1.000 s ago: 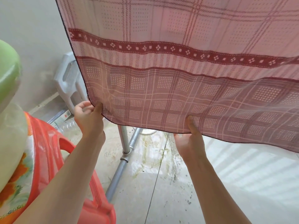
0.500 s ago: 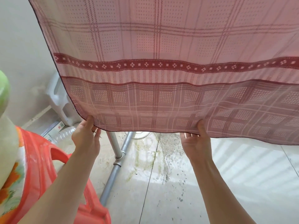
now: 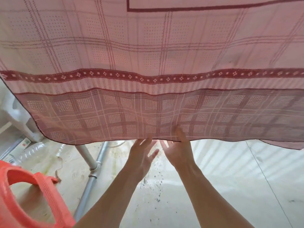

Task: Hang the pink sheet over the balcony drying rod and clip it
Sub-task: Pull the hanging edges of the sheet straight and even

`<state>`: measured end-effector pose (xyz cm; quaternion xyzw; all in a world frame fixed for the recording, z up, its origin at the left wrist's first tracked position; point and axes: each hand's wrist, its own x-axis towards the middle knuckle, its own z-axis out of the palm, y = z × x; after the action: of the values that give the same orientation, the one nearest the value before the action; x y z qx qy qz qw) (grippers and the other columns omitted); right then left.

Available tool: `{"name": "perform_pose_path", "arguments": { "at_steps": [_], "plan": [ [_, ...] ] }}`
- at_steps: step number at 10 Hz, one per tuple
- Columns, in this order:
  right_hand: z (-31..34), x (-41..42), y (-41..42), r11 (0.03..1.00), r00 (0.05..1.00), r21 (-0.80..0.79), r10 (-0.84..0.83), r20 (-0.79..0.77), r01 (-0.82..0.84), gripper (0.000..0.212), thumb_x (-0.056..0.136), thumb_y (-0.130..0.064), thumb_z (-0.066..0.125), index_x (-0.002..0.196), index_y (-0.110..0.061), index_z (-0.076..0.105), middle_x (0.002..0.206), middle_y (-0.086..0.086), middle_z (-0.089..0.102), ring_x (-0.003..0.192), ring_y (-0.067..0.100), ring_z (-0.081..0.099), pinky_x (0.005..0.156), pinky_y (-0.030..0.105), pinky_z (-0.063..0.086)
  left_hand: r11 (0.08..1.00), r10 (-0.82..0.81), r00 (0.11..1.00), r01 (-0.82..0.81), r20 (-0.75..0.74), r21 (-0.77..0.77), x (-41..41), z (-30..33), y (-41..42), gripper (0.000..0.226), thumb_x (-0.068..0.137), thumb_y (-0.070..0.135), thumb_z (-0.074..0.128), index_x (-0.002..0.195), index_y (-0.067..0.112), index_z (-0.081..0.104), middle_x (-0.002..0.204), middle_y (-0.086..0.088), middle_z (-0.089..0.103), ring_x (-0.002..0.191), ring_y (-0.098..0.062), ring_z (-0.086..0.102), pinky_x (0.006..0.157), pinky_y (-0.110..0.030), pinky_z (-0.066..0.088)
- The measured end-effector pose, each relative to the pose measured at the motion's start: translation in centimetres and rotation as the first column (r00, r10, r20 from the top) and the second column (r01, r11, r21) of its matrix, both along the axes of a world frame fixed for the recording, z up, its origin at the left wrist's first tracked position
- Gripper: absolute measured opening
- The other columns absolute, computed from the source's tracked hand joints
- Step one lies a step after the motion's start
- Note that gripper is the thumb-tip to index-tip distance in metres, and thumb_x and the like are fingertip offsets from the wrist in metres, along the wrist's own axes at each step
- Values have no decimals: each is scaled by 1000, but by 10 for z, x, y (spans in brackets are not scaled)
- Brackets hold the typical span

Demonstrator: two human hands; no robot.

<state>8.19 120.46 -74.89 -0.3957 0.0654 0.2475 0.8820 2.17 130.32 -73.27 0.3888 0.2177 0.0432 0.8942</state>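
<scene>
Nearest to the camera, at the lower left, stands an orange-red plastic basket with a big handle opening. Beyond it a grey metal pipe with a joint lies along the pale tiled floor, and a white leg rises from that joint.

Both bare forearms reach up to the lower hem of the thin pink sheet with dark red checks and a diamond border. The left hand has its fingers spread and loose just under the hem, holding nothing. The right hand has its thumb laid against the front of the hem; its other fingers look straight, but whether they pinch the cloth I cannot tell.

The sheet hangs from above and fills the upper view; the drying rod itself is not visible. I judge the step to be smoothing the hanging cloth. The next move probably calls for levelling the hem, then taking clips, which are not seen here.
</scene>
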Motion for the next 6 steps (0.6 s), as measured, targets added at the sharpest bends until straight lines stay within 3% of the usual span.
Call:
{"name": "perform_pose_path", "arguments": {
  "at_steps": [1,2,3,4,5,6],
  "plan": [
    [7,10,-34,957,991,258,-124,-51,133,56,82,-29,68,132,-10,50,99,-51,53,99,-27,48,100,33,43,965,140,988,-122,66,-231,18,6,-20,33,92,11,48,123,23,49,127,3,53,119,-21,43,98,-45,34],
    [13,17,-64,849,980,492,-147,-133,194,51,78,-50,60,126,-31,57,131,-2,57,124,22,51,109,54,30,947,142,984,-103,107,-305,27,4,-42,40,92,20,48,131,25,45,132,3,47,126,-19,37,101,-46,32],
    [22,28,-95,831,975,512,-212,-70,217,50,79,-51,58,126,-32,57,135,1,55,128,27,47,109,55,28,952,82,980,-23,182,-305,34,4,-66,40,90,23,48,130,26,46,137,5,47,130,-17,38,107,-49,28],
    [23,38,-131,804,983,571,-180,-32,166,65,74,-45,70,134,-27,50,138,-3,52,131,23,43,112,48,25,966,0,963,70,270,-250,39,8,-92,35,93,18,45,125,30,51,135,9,52,126,-15,45,107,-50,28],
    [22,36,-174,869,956,428,-290,39,246,92,56,-49,83,136,-23,46,133,0,55,126,20,48,111,48,29,978,-79,950,133,303,-161,42,7,-114,36,89,21,47,123,29,53,131,8,56,123,-12,50,104,-47,32],
    [20,34,-213,846,947,443,-319,-27,297,37,79,-36,67,113,-25,62,132,-2,58,124,21,51,108,50,32,986,-32,955,79,295,-148,46,1,-128,44,87,23,47,130,28,47,129,11,57,117,-7,54,99,-41,36]
  ]
}}
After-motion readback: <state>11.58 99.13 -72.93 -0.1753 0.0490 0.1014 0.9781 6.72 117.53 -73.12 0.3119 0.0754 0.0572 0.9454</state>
